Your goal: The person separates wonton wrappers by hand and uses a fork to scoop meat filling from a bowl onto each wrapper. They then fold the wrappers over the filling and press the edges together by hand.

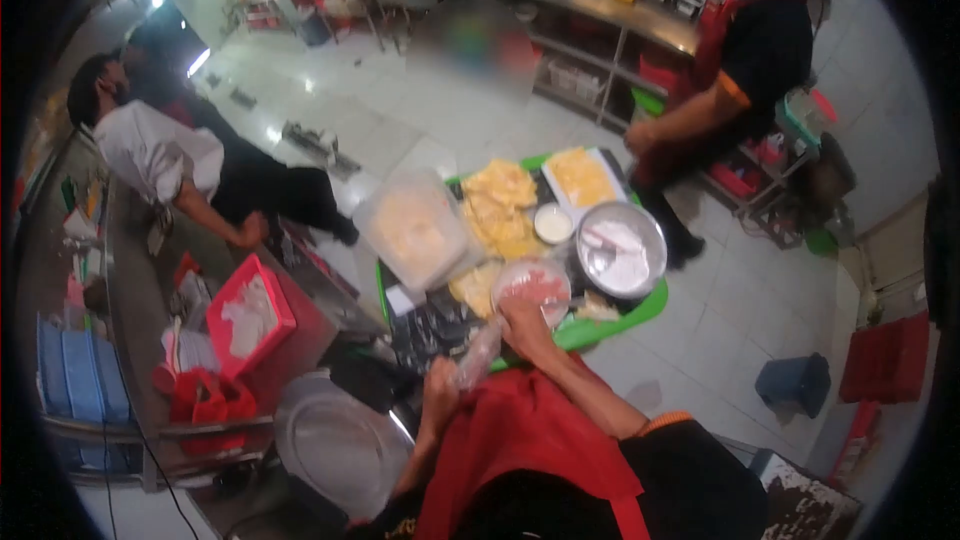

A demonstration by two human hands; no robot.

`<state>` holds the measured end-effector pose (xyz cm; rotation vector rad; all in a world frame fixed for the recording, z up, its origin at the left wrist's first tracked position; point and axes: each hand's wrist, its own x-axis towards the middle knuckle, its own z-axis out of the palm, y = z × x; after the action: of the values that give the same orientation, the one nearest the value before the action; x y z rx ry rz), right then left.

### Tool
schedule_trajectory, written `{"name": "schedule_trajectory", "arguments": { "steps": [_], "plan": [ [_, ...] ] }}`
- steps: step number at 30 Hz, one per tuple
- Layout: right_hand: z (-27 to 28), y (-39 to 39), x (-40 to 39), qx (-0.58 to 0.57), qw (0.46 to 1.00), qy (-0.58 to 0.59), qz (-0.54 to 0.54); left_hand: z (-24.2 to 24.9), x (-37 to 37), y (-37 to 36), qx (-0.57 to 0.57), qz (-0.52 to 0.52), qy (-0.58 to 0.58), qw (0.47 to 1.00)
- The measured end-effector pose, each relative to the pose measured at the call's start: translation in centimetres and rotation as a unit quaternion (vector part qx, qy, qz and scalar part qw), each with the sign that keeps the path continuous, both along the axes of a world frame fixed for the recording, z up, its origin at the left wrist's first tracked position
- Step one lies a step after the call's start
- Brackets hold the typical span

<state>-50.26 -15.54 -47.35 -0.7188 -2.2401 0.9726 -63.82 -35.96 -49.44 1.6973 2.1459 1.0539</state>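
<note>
Pale floor tiles are seen around a green-rimmed work surface, set mostly beyond both hands. Clear plastic is clutched by the left hand, curled round its near end, while its far end is met by the right hand, also curled; whether plastic or dish is gripped there cannot be told. Just beyond the right hand, a bowl of pinkish food is placed. Farther out and rightward of that hand, a metal bowl is set; ahead of the left hand, a translucent tub is placed.
</note>
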Motion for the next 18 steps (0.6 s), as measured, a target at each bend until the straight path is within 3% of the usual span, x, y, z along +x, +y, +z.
{"name": "schedule_trajectory", "arguments": {
  "steps": [1,2,3,5,6,7,8,11,13,14,16,17,18],
  "plan": [
    [-1.0,-0.2,-0.6,0.034,0.998,0.042,-0.013,-0.5,0.2,0.6,0.069,0.033,0.037,0.996],
    [-2.4,-0.1,-0.7,0.065,0.995,0.051,-0.06,-1.2,0.0,0.5,0.065,0.059,-0.019,0.996],
    [-2.0,0.2,-0.6,0.058,0.989,0.103,-0.089,0.8,0.1,0.9,0.019,0.096,-0.153,0.983],
    [-0.1,1.5,0.1,0.026,0.996,0.01,-0.082,-1.1,-1.2,1.3,0.11,0.102,-0.106,0.983],
    [-0.2,2.5,0.3,0.014,0.998,0.017,-0.051,1.4,-1.7,2.2,0.056,0.076,-0.196,0.976],
    [-0.4,2.7,0.3,0.027,0.998,0.03,-0.052,1.8,-1.8,2.6,0.064,0.092,-0.182,0.977],
    [1.7,2.8,0.6,-0.068,0.997,-0.018,-0.043,1.8,-1.9,2.8,0.077,0.103,-0.169,0.977],
    [-1.1,4.2,1.2,-0.087,0.995,-0.009,-0.05,1.8,-3.3,2.1,-0.002,0.122,-0.166,0.978],
    [1.0,4.6,1.1,-0.209,0.973,0.048,-0.09,1.5,-4.4,1.2,0.001,0.123,-0.174,0.977],
    [1.6,4.6,1.2,-0.21,0.972,0.048,-0.089,1.3,-4.8,0.8,0.001,0.119,-0.184,0.976],
    [3.6,6.7,1.6,-0.342,0.93,0.039,-0.131,0.2,-5.3,0.7,0.019,0.097,-0.179,0.979],
    [4.3,6.4,1.4,-0.209,0.969,-0.031,-0.125,-0.3,-5.1,1.3,0.031,0.073,-0.175,0.981],
    [0.9,7.2,1.5,-0.05,0.986,-0.108,-0.115,-0.4,-4.8,1.8,-0.063,0.127,-0.281,0.949]
  ]
}}
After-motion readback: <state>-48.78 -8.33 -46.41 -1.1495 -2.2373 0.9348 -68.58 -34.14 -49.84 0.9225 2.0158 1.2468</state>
